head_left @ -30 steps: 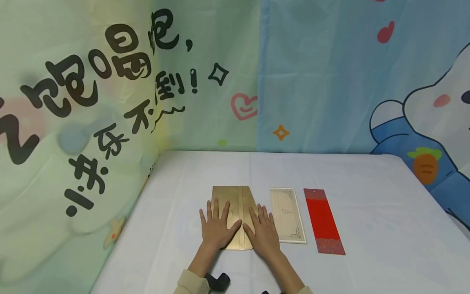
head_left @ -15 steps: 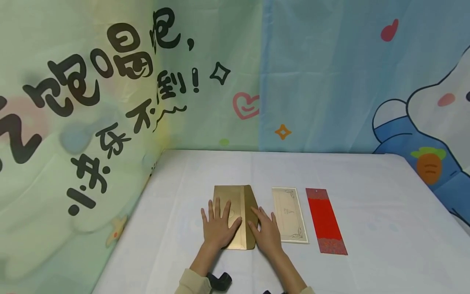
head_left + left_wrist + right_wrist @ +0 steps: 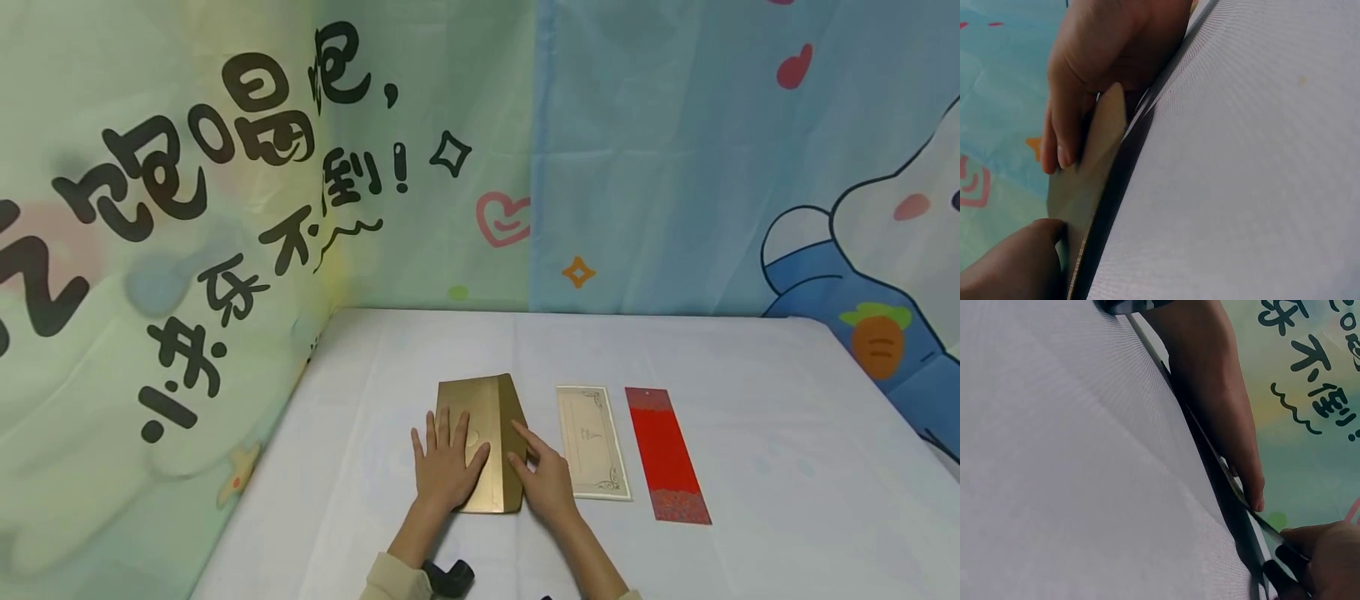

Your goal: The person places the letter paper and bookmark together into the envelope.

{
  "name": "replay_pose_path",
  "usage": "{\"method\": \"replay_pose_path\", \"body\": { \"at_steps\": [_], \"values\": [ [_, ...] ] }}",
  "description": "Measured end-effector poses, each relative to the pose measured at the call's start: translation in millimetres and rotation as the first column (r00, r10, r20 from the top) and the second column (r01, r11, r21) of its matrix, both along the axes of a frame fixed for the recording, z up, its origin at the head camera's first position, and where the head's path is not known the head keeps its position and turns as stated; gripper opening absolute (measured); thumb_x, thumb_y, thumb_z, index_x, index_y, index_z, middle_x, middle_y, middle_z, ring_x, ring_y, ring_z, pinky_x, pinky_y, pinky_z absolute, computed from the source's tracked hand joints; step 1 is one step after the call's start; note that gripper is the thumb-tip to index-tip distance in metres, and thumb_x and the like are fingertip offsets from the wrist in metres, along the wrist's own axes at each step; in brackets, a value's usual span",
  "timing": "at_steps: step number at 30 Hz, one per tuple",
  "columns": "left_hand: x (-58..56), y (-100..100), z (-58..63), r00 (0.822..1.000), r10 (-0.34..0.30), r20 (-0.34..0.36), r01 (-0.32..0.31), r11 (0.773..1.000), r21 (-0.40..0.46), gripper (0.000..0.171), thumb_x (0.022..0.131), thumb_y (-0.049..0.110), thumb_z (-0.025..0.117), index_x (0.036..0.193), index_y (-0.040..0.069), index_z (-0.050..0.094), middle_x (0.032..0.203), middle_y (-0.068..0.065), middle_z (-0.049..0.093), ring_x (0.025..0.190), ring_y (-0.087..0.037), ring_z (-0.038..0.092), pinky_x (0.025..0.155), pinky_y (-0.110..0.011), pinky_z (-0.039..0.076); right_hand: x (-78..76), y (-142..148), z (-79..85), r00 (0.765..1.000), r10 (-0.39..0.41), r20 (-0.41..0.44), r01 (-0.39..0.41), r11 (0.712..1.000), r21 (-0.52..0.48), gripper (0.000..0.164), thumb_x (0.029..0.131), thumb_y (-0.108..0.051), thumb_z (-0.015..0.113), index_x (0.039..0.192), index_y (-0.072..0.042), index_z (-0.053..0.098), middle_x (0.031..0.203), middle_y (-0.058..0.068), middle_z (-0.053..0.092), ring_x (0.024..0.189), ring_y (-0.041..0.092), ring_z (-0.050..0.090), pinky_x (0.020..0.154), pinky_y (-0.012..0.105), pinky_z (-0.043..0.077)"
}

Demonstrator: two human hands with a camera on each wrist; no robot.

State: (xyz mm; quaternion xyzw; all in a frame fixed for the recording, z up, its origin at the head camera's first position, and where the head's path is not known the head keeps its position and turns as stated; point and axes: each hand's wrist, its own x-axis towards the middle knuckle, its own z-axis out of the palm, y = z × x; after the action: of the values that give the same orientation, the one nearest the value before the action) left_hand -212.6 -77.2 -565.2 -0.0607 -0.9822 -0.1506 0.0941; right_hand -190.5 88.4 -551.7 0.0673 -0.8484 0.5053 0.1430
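Observation:
A gold envelope [image 3: 476, 396] lies on the white-covered table, with a folded strip [image 3: 510, 408] along its right side. My left hand [image 3: 446, 471] rests on its left part with fingers spread. At its right edge, my right hand [image 3: 549, 483] pinches the envelope between thumb and fingers. The left wrist view shows the envelope [image 3: 1088, 187] tilted up from the cloth, with the left thumb [image 3: 1019, 259] near it. In the right wrist view, the right hand [image 3: 1338, 559] holds the thin edge, fingers partly in shadow below it.
Right of the envelope lies a cream card [image 3: 588, 442] with ornamental corners. Beyond it is a long red paper strip [image 3: 666, 454] with patterned ends. White cloth [image 3: 787, 433] covers the table, and printed curtains [image 3: 637, 150] hang behind and to the left.
My right hand has gone from lying flat on the envelope to pinching its right edge. The right side of the envelope has risen a little. My left hand stays on it.

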Motion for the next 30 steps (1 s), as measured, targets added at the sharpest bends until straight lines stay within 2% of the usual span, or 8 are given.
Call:
{"method": "replay_pose_path", "body": {
  "at_steps": [4, 6, 9, 13, 17, 20, 27, 30],
  "values": [
    [-0.3, -0.4, 0.4, 1.0, 0.003, 0.006, -0.004, 0.999, 0.037, 0.071, 0.089, 0.062, 0.031, 0.146, 0.02, 0.029, 0.152, -0.013, 0.017, 0.138, -0.035, 0.007, 0.104, -0.057, 0.0, -0.6, -0.4, 1.7, 0.996, 0.062, 0.064, -0.048, 0.979, -0.2, 0.05, 0.081, -0.004, 0.067, 0.129, -0.012, 0.055, 0.12, 0.022, 0.056, 0.105, 0.031, 0.057, 0.079, 0.032, 0.049],
    [-0.4, -0.5, 0.7, 1.0, 0.002, -0.002, -0.002, 0.998, 0.059, 0.07, 0.09, 0.062, 0.031, 0.146, 0.02, 0.029, 0.151, -0.013, 0.017, 0.138, -0.035, 0.008, 0.104, -0.057, 0.001, -1.0, -0.4, 2.2, 0.989, 0.115, 0.096, -0.078, 0.943, -0.323, 0.051, 0.082, -0.002, 0.065, 0.131, -0.01, 0.053, 0.121, 0.024, 0.055, 0.103, 0.033, 0.058, 0.075, 0.03, 0.05],
    [-0.4, -0.6, 1.6, 1.0, 0.002, -0.027, 0.0, 0.996, 0.087, 0.069, 0.09, 0.06, 0.032, 0.145, 0.018, 0.03, 0.15, -0.014, 0.02, 0.137, -0.036, 0.011, 0.104, -0.058, 0.003, -0.9, 0.0, 3.2, 0.969, 0.206, 0.138, -0.115, 0.866, -0.486, 0.054, 0.083, 0.002, 0.062, 0.135, -0.007, 0.048, 0.123, 0.026, 0.053, 0.103, 0.034, 0.058, 0.075, 0.03, 0.051],
    [-0.5, -0.7, 3.4, 0.999, 0.004, -0.048, 0.001, 0.994, 0.113, 0.068, 0.09, 0.059, 0.034, 0.144, 0.017, 0.034, 0.149, -0.016, 0.023, 0.136, -0.037, 0.014, 0.103, -0.059, 0.005, -0.7, 0.7, 5.4, 0.935, 0.313, 0.164, -0.16, 0.79, -0.592, 0.059, 0.085, 0.002, 0.06, 0.139, -0.006, 0.04, 0.127, 0.026, 0.05, 0.108, 0.034, 0.056, 0.078, 0.031, 0.05],
    [-0.8, -0.6, 5.3, 0.999, 0.003, -0.038, 0.002, 0.992, 0.126, 0.069, 0.09, 0.06, 0.033, 0.144, 0.017, 0.034, 0.149, -0.016, 0.023, 0.137, -0.036, 0.013, 0.104, -0.058, 0.004, -1.6, 1.8, 8.2, 0.901, 0.397, 0.174, -0.217, 0.76, -0.613, 0.062, 0.085, 0.003, 0.058, 0.142, -0.007, 0.033, 0.133, 0.026, 0.043, 0.112, 0.036, 0.052, 0.082, 0.031, 0.048],
    [-1.3, -0.6, 6.2, 1.0, 0.003, -0.029, 0.001, 0.992, 0.129, 0.069, 0.09, 0.06, 0.032, 0.144, 0.018, 0.034, 0.15, -0.016, 0.022, 0.137, -0.036, 0.012, 0.104, -0.058, 0.003, -4.3, 4.0, 9.5, 0.861, 0.471, 0.189, -0.27, 0.74, -0.616, 0.064, 0.087, 0.003, 0.056, 0.144, -0.007, 0.029, 0.139, 0.025, 0.036, 0.119, 0.035, 0.046, 0.086, 0.029, 0.045],
    [-0.6, -0.6, 5.0, 1.0, -0.001, -0.012, 0.002, 0.994, 0.113, 0.068, 0.09, 0.061, 0.03, 0.144, 0.02, 0.034, 0.15, -0.014, 0.023, 0.137, -0.035, 0.011, 0.104, -0.058, 0.002, -11.5, 12.4, 12.1, 0.702, 0.667, 0.25, -0.312, 0.603, -0.734, 0.073, 0.089, 0.004, 0.049, 0.149, -0.015, 0.012, 0.144, 0.03, 0.022, 0.111, 0.038, 0.051, 0.081, 0.042, 0.048],
    [-0.1, -1.0, 4.5, 1.0, 0.002, -0.007, -0.001, 0.993, 0.118, 0.068, 0.09, 0.061, 0.03, 0.144, 0.02, 0.035, 0.15, -0.013, 0.023, 0.137, -0.035, 0.011, 0.104, -0.058, 0.001, -13.6, 13.4, 11.8, 0.669, 0.692, 0.272, -0.311, 0.593, -0.743, 0.072, 0.092, 0.002, 0.047, 0.15, -0.018, 0.009, 0.144, 0.03, 0.021, 0.108, 0.037, 0.054, 0.08, 0.044, 0.048]
  ]
}}
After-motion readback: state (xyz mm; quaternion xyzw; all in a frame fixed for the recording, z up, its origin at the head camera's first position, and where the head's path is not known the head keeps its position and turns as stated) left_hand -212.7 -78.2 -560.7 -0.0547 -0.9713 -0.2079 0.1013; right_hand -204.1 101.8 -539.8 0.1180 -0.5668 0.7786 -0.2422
